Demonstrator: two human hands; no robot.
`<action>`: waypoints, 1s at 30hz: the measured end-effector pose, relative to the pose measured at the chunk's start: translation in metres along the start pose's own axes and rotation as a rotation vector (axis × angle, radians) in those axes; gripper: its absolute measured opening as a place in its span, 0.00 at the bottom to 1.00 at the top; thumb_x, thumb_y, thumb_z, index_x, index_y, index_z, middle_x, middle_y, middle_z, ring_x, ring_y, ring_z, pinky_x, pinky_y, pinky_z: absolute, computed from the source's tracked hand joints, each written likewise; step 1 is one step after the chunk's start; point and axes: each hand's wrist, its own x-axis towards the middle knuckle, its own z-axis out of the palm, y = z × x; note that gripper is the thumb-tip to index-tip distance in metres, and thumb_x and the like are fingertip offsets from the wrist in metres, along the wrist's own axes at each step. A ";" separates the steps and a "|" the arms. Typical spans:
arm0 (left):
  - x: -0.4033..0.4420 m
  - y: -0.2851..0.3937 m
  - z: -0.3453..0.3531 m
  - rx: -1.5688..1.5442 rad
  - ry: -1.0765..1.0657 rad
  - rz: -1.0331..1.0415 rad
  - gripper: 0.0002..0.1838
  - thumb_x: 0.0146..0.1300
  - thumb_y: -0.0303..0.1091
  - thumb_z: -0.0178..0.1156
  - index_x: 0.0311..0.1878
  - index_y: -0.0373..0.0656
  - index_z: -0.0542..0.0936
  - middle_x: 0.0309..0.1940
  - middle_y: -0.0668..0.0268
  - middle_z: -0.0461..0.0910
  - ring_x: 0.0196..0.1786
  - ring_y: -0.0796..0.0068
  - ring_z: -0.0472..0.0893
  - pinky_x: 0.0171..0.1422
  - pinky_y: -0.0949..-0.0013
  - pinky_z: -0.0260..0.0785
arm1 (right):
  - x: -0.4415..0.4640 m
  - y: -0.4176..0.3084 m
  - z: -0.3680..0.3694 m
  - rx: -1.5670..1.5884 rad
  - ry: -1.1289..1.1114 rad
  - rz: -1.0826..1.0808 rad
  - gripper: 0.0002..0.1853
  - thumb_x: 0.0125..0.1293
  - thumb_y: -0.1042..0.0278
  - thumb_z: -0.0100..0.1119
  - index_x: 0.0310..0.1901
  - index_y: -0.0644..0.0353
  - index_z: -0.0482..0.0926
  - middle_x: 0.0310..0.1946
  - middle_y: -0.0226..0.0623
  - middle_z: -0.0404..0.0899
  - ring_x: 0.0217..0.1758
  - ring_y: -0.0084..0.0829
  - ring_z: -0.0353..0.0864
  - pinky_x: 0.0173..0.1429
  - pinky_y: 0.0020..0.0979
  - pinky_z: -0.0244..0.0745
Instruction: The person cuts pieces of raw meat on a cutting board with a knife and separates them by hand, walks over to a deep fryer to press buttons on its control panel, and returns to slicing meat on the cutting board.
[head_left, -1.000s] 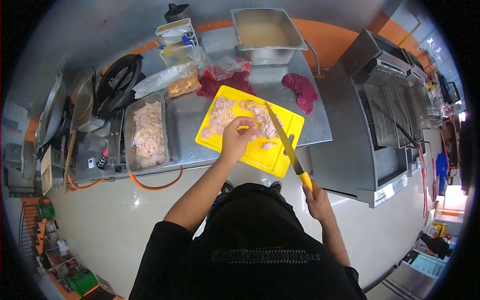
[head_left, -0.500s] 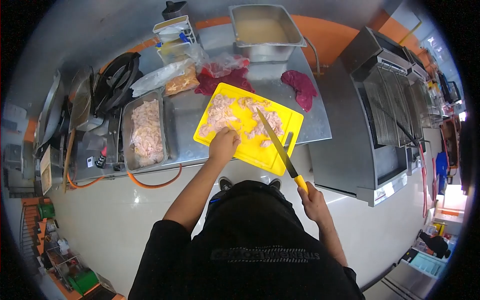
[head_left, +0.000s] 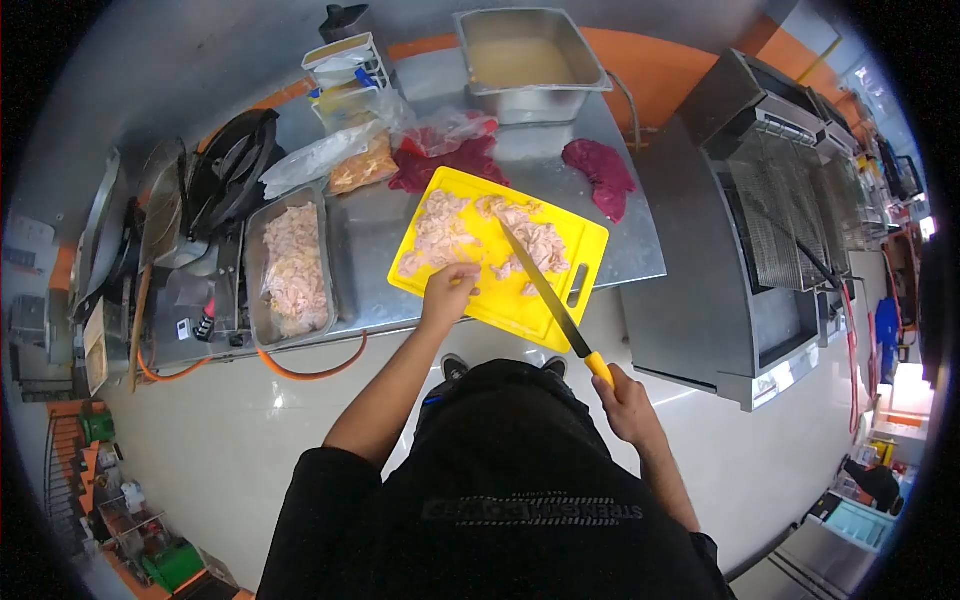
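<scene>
Tiled floor (head_left: 230,450) runs beneath a stainless-steel desk (head_left: 375,265) in a kitchen, and on the desk's near edge lies a yellow rectangular plastic cutting board (head_left: 505,312), set at a slant. The pale pink meat pieces sit on it in two loose heaps, a left heap (head_left: 440,228) and a right heap (head_left: 540,248), with bare board between them; they look cut small already, though some clumps in the right heap may be larger. The clear-walled rectangular container (head_left: 331,300) to your left is well filled with similar pale pieces, so much appears cut, while both heaps remain on the board. Your right hand (head_left: 628,402) has its fingers clamped on the yellow handle of a long steel-bladed knife (head_left: 550,298), whose blade slants over the board with its tip at the right heap. Your left hand (head_left: 449,296) is over the board's near left side, fingers curled in; you cannot tell whether they meet or pinch a scrap, because the hand hides its own grip. Whether the blade touches meat is also unclear, and the blade covers part of the right heap.
</scene>
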 end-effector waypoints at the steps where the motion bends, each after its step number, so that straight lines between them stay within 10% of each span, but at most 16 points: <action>1: -0.007 0.000 0.000 0.003 0.047 -0.069 0.11 0.68 0.33 0.64 0.45 0.34 0.82 0.41 0.58 0.84 0.36 0.70 0.87 0.36 0.71 0.77 | 0.000 -0.001 0.002 0.001 -0.005 0.001 0.18 0.76 0.52 0.50 0.50 0.62 0.73 0.32 0.60 0.81 0.41 0.61 0.82 0.43 0.53 0.73; 9: -0.029 -0.016 -0.005 -0.063 0.176 -0.084 0.10 0.67 0.32 0.66 0.43 0.34 0.82 0.39 0.59 0.85 0.32 0.72 0.86 0.28 0.73 0.78 | 0.008 -0.013 0.011 -0.224 -0.174 -0.018 0.21 0.76 0.48 0.48 0.53 0.59 0.73 0.35 0.62 0.82 0.44 0.62 0.82 0.50 0.56 0.74; 21: -0.029 0.000 -0.011 0.350 0.361 0.432 0.05 0.66 0.25 0.62 0.44 0.37 0.81 0.39 0.61 0.85 0.37 0.72 0.85 0.48 0.69 0.77 | 0.007 -0.004 0.010 -0.203 -0.046 -0.054 0.19 0.77 0.51 0.48 0.50 0.62 0.72 0.33 0.62 0.81 0.42 0.63 0.81 0.46 0.56 0.74; 30: -0.010 0.048 0.017 -0.575 0.104 0.045 0.09 0.71 0.28 0.60 0.52 0.41 0.77 0.47 0.64 0.80 0.44 0.73 0.84 0.46 0.71 0.78 | 0.002 0.002 -0.004 -0.051 0.082 -0.011 0.18 0.76 0.53 0.50 0.49 0.62 0.72 0.32 0.61 0.80 0.41 0.63 0.81 0.42 0.55 0.73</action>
